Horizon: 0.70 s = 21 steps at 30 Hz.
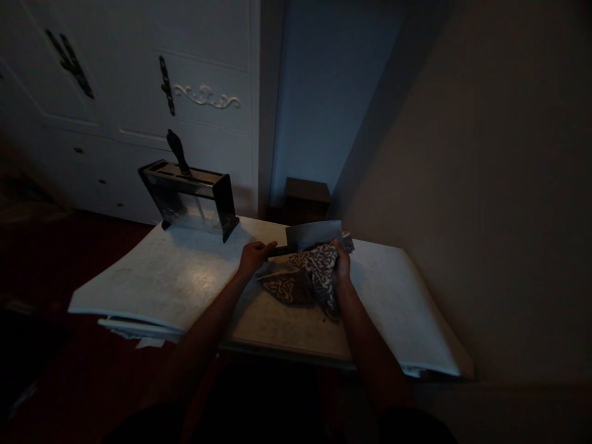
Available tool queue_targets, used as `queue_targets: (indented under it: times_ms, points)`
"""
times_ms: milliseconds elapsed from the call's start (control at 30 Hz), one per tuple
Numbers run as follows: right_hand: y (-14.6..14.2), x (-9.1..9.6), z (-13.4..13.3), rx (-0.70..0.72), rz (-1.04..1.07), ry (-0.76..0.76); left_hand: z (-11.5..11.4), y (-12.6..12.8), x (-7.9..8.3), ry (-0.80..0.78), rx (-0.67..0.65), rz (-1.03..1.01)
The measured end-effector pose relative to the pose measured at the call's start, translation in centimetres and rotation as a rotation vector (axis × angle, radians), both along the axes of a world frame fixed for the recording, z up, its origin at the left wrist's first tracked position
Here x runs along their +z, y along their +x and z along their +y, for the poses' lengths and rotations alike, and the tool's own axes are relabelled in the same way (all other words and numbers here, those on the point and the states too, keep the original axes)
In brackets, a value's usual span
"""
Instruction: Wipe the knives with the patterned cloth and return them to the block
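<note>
Left hand: closed around cleaver handle, blade held over table.
Right hand: clutches patterned cloth against blade.
Knife block: back left, one knife inside.

Dim room under a cold blue cast, weak light catching the pale table top and far wall, my left hand and right hand mere dark shapes, cleaver and patterned cloth dull grey, floor lost in black, wardrobe lines bowed towards the edges, detail soft and grainy
</note>
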State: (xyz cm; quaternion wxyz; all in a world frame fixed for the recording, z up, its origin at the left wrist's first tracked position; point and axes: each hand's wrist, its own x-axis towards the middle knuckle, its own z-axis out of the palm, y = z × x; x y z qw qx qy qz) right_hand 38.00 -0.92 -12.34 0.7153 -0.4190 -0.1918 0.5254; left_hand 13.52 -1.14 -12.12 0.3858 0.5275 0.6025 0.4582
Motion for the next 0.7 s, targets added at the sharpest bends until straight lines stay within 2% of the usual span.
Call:
queue_targets:
  times_ms: [133,367,700]
  points:
    - [-0.38,-0.02,-0.06,-0.042,0.027,-0.028,0.04,-0.03,-0.03,-0.009,0.007,-0.001]
    - [-0.37,-0.53,0.04,0.009,-0.058,-0.001,0.01,-0.03,-0.03,-0.003,0.014,0.004]
    - [-0.57,-0.5,-0.1,0.018,0.012,0.002,0.6,-0.11,-0.95,0.002,0.043,0.003]
